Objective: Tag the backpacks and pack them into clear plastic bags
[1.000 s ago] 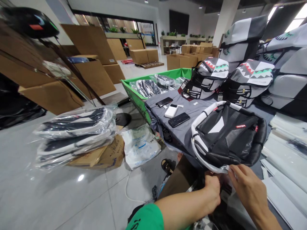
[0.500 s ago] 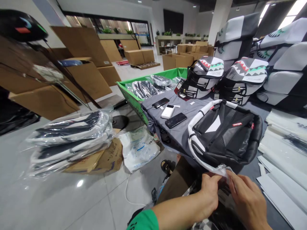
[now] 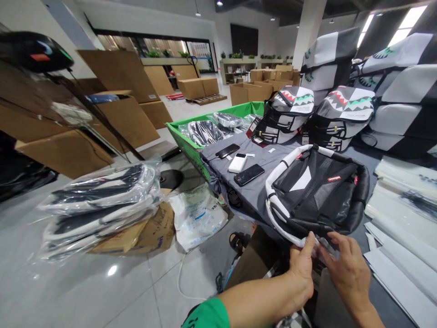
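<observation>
A black and white backpack (image 3: 327,191) lies on the grey cloth-covered table (image 3: 218,168), its padded straps facing up. At its near edge is bunched clear plastic (image 3: 327,248), which seems to be a bag. My left hand (image 3: 301,269) is closed on this plastic, thumb up against the white rim of the backpack. My right hand (image 3: 350,269) pinches the same plastic a little to the right, with its fingers curled over. Below my hands, part of a grey and checkered thing shows, mostly hidden.
Two phones (image 3: 250,174) and a white power bank (image 3: 238,162) lie left of the backpack. More backpacks (image 3: 341,114) stand behind it. White plastic sheets (image 3: 403,246) lie to the right. A green-edged cart (image 3: 191,150) holds wrapped bags; further wrapped backpacks (image 3: 102,196) sit on a carton.
My hands have shifted slightly along the backpack's near edge, and my left thumb now points up. The plastic looks more spread between them. The view has tilted a little.
</observation>
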`<state>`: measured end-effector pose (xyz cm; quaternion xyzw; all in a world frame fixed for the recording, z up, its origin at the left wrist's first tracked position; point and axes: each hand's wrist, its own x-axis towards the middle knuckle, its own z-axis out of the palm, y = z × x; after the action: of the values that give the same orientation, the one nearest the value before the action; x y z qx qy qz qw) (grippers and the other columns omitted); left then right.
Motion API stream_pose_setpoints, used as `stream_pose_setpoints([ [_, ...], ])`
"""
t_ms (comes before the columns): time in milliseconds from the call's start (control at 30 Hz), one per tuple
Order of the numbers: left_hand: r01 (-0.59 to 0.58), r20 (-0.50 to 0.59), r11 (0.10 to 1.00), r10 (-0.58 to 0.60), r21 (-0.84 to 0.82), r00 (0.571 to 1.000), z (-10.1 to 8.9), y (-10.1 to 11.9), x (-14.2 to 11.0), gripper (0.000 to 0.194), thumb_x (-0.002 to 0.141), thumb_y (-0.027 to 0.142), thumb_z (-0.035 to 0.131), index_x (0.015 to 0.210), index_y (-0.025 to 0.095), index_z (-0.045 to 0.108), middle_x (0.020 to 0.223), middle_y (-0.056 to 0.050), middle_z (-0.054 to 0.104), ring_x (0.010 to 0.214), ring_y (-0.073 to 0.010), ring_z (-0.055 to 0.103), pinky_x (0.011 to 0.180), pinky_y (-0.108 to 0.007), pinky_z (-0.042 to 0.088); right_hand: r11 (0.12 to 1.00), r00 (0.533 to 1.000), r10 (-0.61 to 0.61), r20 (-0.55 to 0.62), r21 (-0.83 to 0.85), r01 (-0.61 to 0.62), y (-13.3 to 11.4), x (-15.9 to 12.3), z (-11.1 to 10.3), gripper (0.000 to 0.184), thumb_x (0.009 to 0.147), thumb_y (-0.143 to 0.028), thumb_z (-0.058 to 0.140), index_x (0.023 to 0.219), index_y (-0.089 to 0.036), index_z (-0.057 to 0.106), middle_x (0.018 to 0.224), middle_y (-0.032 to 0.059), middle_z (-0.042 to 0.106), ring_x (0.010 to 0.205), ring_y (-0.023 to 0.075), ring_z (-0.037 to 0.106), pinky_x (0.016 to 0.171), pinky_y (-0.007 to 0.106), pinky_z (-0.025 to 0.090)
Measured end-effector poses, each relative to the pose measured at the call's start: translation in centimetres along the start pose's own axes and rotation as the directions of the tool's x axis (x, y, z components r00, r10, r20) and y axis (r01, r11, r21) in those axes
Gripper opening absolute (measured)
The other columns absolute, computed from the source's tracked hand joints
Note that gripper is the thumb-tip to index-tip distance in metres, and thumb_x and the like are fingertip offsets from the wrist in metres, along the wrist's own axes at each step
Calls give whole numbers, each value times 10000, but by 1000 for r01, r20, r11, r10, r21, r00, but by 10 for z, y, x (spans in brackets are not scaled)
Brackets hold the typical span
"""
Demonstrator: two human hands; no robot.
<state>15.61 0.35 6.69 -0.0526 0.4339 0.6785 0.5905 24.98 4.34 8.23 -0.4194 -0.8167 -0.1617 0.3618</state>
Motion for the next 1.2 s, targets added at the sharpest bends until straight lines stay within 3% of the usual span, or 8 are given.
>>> stream_pose_setpoints([
  [133,21,-4,999,-20,49,1000,0,-2,-2,689,480,698,893,849,148,702,862,-67,716,852,-233,638,849,-359,481,967,955,232,183,62,-247,3,-3,2,495,994,-669,348,979,-221,559,729,19,634,551,178,573,507,296,350],
  [267,27,-50,990,-21,138,999,-11,-6,-4,487,521,428,937,837,160,680,847,-51,713,896,-248,647,890,-372,474,992,982,60,178,-116,-40,-4,2,-3,359,1056,-447,302,920,-223,547,729,36,610,600,202,552,563,328,325],
  [367,24,-111,984,-5,176,994,-15,-9,-3,371,603,347,884,834,168,657,840,-51,712,895,-250,649,897,-382,473,971,977,-63,202,-213,106,-12,6,-6,208,1015,-253,390,837,-231,496,716,35,545,681,222,536,612,339,335],
  [500,53,-205,975,-8,215,979,-12,-7,-4,280,698,324,822,864,186,644,862,-51,724,908,-251,654,919,-396,469,962,981,-79,177,-243,122,-18,5,-5,189,949,-141,450,794,-246,426,724,22,487,676,213,492,593,326,331],
  [733,153,-301,952,-69,267,951,-3,3,-10,244,669,336,833,714,201,634,654,-14,643,810,-257,647,841,-400,502,952,957,-191,220,-198,236,-23,-5,-8,165,862,-70,463,842,-232,445,774,43,501,728,228,493,641,335,385],
  [900,160,-208,968,-119,195,971,-1,-3,-8,266,663,373,825,675,195,628,618,1,610,685,-210,615,733,-361,516,964,960,-152,236,-178,196,-28,-11,-13,175,852,-165,515,1025,-192,520,943,109,596,844,260,539,702,360,419],
  [1067,81,-149,982,-55,171,987,-2,-2,-9,350,562,401,901,638,183,639,627,2,605,697,-204,599,734,-354,509,943,965,-156,212,-260,209,-28,-9,-10,103,894,-110,489,896,-196,545,889,111,622,814,258,533,681,363,367],
  [1200,-36,58,983,26,181,998,-2,12,-20,314,568,387,893,704,158,726,744,-46,677,811,-231,630,817,-360,514,948,977,-144,155,-261,181,-21,-6,-8,165,944,-116,489,818,-214,527,812,77,626,789,238,528,693,349,333],
])
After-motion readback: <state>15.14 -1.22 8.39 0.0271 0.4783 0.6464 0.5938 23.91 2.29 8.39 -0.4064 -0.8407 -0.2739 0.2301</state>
